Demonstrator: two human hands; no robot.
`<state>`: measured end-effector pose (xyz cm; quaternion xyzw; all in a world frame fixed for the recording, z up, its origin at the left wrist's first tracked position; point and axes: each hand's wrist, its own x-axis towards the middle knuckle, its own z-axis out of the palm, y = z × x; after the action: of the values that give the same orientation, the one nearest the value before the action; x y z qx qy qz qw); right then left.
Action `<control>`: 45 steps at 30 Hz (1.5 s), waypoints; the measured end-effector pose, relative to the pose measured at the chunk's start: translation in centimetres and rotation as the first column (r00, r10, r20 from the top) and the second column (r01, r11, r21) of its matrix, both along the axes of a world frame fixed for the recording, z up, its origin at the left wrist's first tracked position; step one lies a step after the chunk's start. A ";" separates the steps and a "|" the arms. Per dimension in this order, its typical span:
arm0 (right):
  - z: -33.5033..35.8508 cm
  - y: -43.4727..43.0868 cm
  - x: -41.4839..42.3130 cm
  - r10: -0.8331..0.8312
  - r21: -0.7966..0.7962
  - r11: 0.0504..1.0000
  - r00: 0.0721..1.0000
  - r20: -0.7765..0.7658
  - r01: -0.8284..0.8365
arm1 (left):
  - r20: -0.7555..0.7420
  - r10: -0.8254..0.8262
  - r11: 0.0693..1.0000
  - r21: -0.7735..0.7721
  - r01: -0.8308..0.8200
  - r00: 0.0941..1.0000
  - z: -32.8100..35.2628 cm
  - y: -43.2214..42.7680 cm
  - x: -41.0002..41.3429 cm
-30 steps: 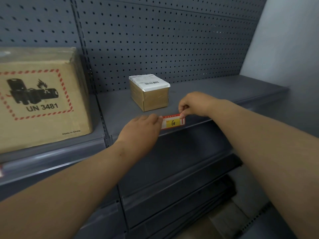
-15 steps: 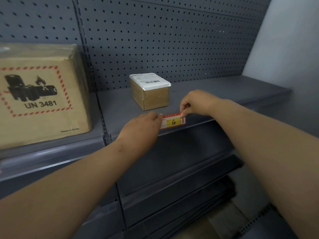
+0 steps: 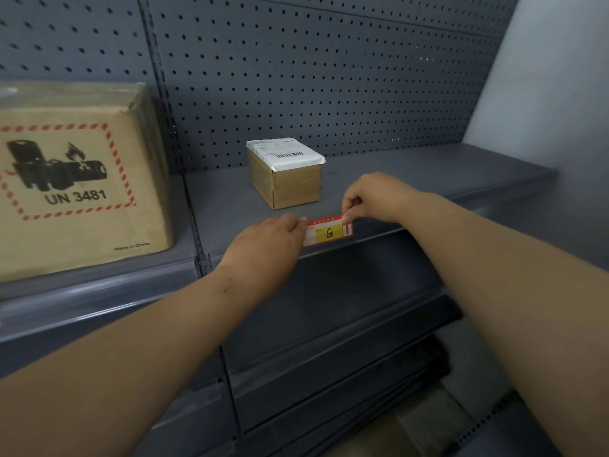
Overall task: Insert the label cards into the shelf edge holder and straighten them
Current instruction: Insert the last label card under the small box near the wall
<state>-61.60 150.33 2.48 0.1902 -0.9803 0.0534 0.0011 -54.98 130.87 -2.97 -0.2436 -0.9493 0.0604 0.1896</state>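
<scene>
Right at the pinch, the right hand (image 3: 372,197) held the label card (image 3: 329,231) by its upper right corner, thumb and forefinger closed on the red border. The card, red-framed with a yellow panel and a handwritten G, lay along the shelf edge holder (image 3: 369,234). It was close to level with the shelf front, its right end a touch higher than its left. Whether its lower edge sat fully in the holder's channel could not be told.

At the card's other end, the left hand (image 3: 267,245) covered the left border with curled fingers, its fingertips meeting the card's edge. Whether those fingers pinched the card or only pressed against it could not be told, since the back of the hand hid them.

Just behind the two hands, on the grey shelf (image 3: 230,206), stood a small cardboard box (image 3: 286,178) with a white shipping label on its top, apart from both hands. Well off to the left of the left hand, on the neighbouring shelf section, sat a large cardboard box (image 3: 75,179) printed with a battery hazard mark and "UN 3481". Beyond both boxes rose a grey pegboard (image 3: 313,77).
</scene>
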 end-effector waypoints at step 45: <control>5.2 -14.3 8.1 0.075 0.222 0.974 0.992 -0.106 -0.050 | -0.115 0.216 0.972 0.114 -0.204 0.970 5.4 -12.4 10.4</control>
<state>-53.47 135.99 7.71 0.2227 -0.9721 -0.0658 0.0343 -44.61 118.45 2.41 -0.1274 -0.9576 0.0473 0.2538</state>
